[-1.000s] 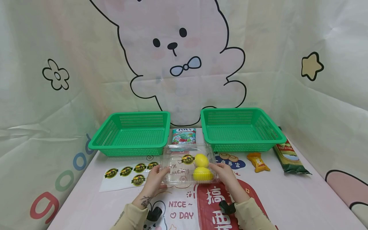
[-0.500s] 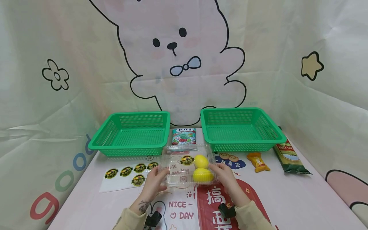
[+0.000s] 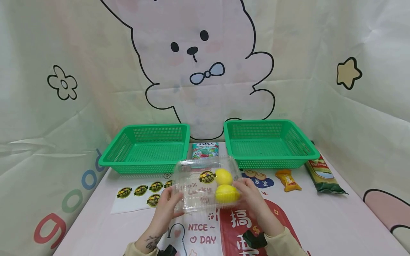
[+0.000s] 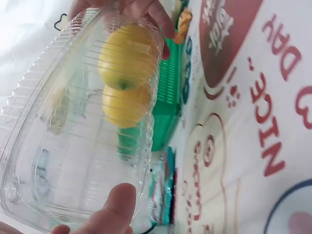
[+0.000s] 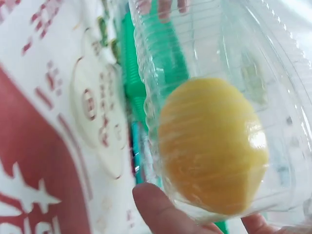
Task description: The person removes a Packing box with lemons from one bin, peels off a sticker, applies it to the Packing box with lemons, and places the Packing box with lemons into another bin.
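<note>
A clear plastic clamshell box (image 3: 195,202) with its lid down is held up over the table between both hands. Two yellow lemons (image 3: 226,193) lie at its right end, and a black-and-gold oval sticker (image 3: 207,176) is on the lid. My left hand (image 3: 167,202) grips the box's left end; in the left wrist view the thumb (image 4: 119,202) lies along its side. The right end is gripped by my right hand (image 3: 251,197), close beside the lemons. In the right wrist view one lemon (image 5: 212,146) shows large through the ribbed wall.
Two green plastic baskets (image 3: 144,168) (image 3: 272,164) stand at the back, with a candy bag (image 3: 205,150) between them. A sticker sheet (image 3: 128,204) lies left. An orange packet (image 3: 288,180) and a green-and-red bag (image 3: 325,177) lie right.
Both hands have raised the clamshell box and brought it slightly nearer, with its left end shifted left. The lemons stay at its right end. Baskets and packets have not moved.
</note>
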A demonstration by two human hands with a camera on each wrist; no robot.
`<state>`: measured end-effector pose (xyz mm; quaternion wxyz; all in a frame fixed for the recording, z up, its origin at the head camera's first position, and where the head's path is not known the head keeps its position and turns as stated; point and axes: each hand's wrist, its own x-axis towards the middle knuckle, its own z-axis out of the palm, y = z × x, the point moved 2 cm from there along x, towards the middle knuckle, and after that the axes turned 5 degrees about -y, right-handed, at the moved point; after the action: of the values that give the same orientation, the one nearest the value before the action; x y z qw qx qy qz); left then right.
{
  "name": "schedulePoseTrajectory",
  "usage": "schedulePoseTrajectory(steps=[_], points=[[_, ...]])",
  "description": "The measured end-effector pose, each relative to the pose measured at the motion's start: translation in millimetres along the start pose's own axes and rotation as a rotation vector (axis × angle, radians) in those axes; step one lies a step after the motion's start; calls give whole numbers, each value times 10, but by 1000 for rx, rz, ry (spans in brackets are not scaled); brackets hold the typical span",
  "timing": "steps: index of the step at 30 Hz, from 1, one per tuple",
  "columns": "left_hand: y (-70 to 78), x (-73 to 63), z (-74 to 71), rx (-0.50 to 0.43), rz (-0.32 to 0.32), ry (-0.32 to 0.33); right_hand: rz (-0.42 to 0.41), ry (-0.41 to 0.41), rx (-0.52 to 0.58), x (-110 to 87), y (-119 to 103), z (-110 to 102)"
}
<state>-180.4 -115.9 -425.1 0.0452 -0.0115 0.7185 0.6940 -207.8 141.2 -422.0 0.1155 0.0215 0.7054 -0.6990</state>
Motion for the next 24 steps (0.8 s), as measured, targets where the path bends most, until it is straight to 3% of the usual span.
schedulePoseTrajectory(steps=[9, 15, 24], points=[[282, -31, 68, -34, 92, -10, -132, -52, 48, -111, -291, -76], [397, 39, 140, -56, 130, -36, -154, -25, 87, -85, -399, -153], [477, 233, 282, -77, 127, -68, -132, 61, 65, -37, -470, -318]])
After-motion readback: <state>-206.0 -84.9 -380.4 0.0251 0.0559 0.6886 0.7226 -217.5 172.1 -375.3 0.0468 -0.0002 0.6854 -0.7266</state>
